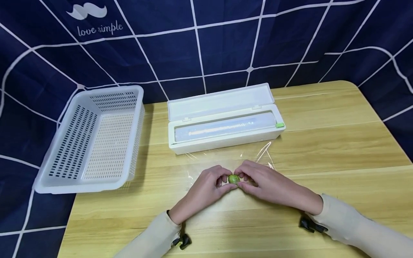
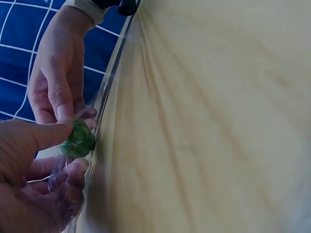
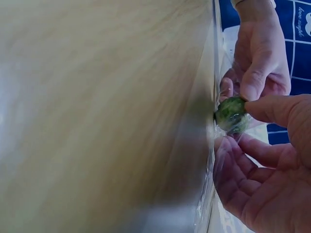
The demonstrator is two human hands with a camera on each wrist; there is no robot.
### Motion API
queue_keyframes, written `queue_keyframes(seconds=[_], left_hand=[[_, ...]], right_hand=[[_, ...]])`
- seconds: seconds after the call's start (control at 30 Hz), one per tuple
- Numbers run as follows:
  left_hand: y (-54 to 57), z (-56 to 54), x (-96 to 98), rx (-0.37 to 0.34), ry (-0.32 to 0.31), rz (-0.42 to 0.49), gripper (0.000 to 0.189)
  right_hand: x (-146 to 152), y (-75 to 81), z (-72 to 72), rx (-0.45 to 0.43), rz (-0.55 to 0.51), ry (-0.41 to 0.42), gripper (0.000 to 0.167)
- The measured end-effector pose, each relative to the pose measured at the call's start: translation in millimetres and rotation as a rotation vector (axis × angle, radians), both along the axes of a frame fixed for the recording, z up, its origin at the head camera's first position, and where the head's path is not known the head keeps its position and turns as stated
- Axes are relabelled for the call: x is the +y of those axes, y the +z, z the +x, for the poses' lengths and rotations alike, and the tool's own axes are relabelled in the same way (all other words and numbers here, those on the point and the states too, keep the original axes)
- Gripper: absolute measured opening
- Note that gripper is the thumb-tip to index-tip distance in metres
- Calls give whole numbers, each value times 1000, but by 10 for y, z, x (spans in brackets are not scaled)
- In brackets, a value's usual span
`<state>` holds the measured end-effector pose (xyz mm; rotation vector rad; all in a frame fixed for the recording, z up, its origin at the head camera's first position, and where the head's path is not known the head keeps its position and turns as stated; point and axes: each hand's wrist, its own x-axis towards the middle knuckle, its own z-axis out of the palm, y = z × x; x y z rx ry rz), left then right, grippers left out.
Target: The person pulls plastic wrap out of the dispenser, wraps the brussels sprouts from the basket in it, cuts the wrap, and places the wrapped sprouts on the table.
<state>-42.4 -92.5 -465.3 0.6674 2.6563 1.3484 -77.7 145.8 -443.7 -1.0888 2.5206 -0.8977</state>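
A small, round, mottled green fruit or vegetable (image 1: 233, 179) sits between my two hands at the middle of the table. My left hand (image 1: 211, 184) pinches it on one side, thumb toward me and fingers beyond. From the other side my right hand (image 1: 269, 184) pinches it the same way. Clear plastic film (image 3: 226, 160) runs over the green ball and my fingers in the right wrist view. In the left wrist view the ball (image 2: 80, 141) shows through the film, both thumbs meeting at its top. More film (image 1: 262, 152) lies flat on the table beyond my hands.
Behind my hands stands a long white box (image 1: 222, 141), lid raised, with a roll of film (image 1: 226, 126) inside and a green slider (image 1: 280, 125) on its edge. A white perforated basket (image 1: 137, 143) is at the left. Dark blue gridded cloth (image 1: 226, 46) hangs behind the wooden table (image 1: 338, 143).
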Motion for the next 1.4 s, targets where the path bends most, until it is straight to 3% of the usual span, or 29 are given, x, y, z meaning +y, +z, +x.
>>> queue_keyframes(seconds=[0.27,0.5,0.8,1.4], left_hand=[[-7,-26,16,3,2,2,20],[-5,-39,29,-2,13,-22,20],[17,-21,32,22,58,21,27],[28,-51,33,121,36,-8,31]], right_hand=[[-3,-24,0,34,-36,4,31],[-18,-22,-35,34,-55,5,23],[-7,15,-75,-11,-24,0,23],[-2,1,-107,-27,14,-9,20]])
